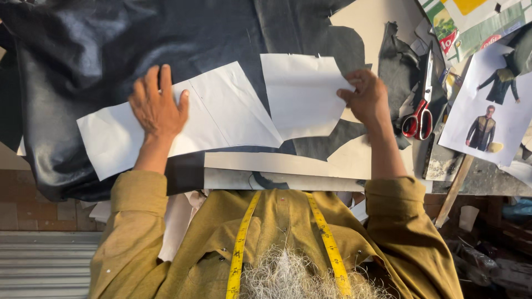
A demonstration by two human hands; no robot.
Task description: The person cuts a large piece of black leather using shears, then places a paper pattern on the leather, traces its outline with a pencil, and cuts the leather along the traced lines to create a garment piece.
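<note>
Black leather (138,39) covers the table (382,16). On it lie two white paper patterns. The left hand (158,105) presses flat, fingers spread, on the larger pattern (221,116). The right hand (366,97) pinches the smaller pattern's (299,94) edge. Red scissors (419,113) lie just right.

The bench (388,16) is pale and worn, its top showing at the far right corner and along the near edge — scuffed grey near the right edge. Below the near left corner the floor (16,210) is reddish-brown tile, and nearer still lies a ribbed grey sheet (44,266) of corrugated metal. A wooden stick (454,191) leans down off the near right edge. Beneath it, dim clutter — too dark to tell. Warm light falls from the right.
</note>
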